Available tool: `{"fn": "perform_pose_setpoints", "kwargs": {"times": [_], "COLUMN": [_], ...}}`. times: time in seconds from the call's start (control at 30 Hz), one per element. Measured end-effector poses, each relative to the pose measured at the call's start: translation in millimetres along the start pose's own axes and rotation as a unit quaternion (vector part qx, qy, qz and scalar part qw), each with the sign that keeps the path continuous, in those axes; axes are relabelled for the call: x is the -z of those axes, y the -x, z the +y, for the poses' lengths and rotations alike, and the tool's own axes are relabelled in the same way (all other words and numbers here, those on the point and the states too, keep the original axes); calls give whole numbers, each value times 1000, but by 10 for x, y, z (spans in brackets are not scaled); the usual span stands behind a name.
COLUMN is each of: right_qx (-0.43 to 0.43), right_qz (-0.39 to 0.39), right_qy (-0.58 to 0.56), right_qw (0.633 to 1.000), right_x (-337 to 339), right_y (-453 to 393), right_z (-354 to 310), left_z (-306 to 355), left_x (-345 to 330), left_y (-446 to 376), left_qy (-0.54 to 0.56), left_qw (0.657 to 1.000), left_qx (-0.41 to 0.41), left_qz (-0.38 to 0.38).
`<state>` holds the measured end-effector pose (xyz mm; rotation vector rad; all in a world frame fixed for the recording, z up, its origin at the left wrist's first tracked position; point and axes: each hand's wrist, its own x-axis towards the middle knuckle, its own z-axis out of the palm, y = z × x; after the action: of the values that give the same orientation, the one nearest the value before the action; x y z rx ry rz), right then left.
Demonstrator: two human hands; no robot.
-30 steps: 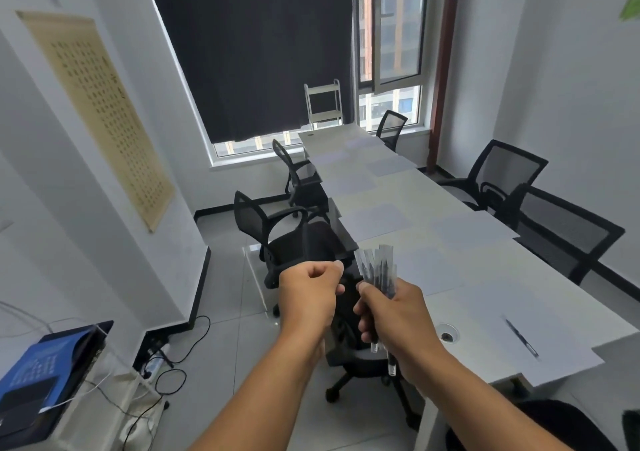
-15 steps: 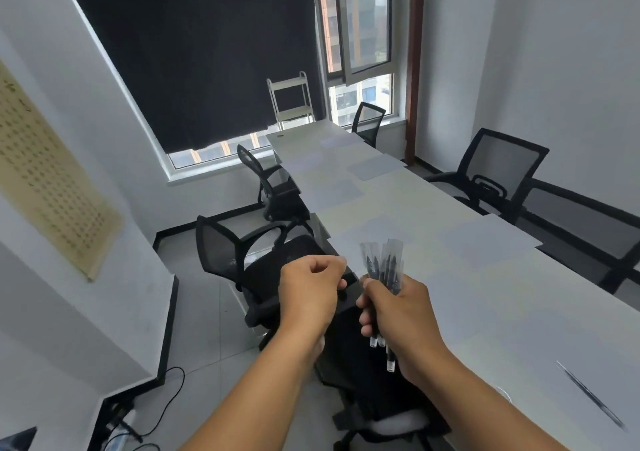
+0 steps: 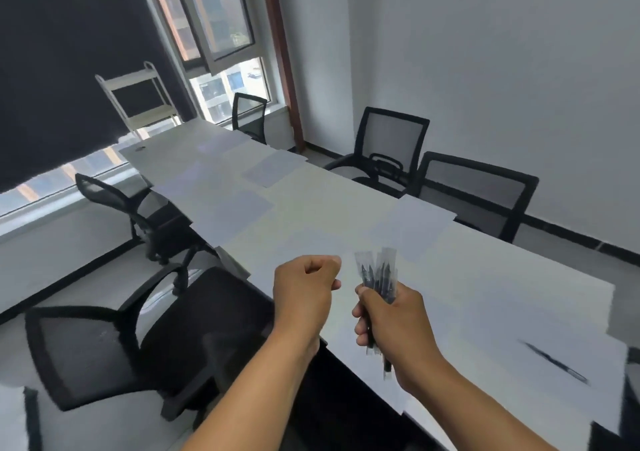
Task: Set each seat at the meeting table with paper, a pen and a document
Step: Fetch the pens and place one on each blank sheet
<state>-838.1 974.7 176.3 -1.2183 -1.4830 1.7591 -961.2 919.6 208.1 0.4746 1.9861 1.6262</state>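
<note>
Just left of the right hand (image 3: 391, 322) gripping upright wrapped pens (image 3: 377, 274), left hand (image 3: 304, 291) curled, seemingly empty, nearer them.

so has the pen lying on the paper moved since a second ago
No. The pen lies on the same sheet near the table end; only the camera shifted.

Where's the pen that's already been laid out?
In the head view, the black pen lies on a white paper sheet at lower right, right of the right hand.
</note>
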Motion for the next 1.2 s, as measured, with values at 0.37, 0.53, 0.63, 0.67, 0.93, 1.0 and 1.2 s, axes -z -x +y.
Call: {"fn": "perform_pose_setpoints", "kwargs": {"times": [0.37,0.53,0.63,0.67,0.93,1.0,1.2], "right_qx": [-76,-99,-117,-122,-162,-161,-179], "right_qz": [214,264,282,284,340,353,383], "right_qy": [-75,-99,-112,-118,-177,-182,-165], "right_qw": [971,954,946,944,909,903,891], "right_x": [-388,-352,-294,-284,-263,-233,-133], "right_y": [-487,-611,-698,-734,-961,-989,-1036], "right_z": [490,703,871,937,1409,1479,1719], "left_z": [-552,-729,-862,-922,-1374,-1454,-1682], "left_x": [-389,-614,-776,-822,-1140,-1200,-1405], "left_y": [-1019,-1202,-1268,-1285,-1474,-1521,-1735], "left_qy": [-102,-146,-168,-174,-220,-225,-249], "left_qw": [957,926,913,909,893,893,889], "left_qx": [31,42,56,58,60,57,40], "left_qz": [-271,-347,-368,-375,-388,-386,-382]}}
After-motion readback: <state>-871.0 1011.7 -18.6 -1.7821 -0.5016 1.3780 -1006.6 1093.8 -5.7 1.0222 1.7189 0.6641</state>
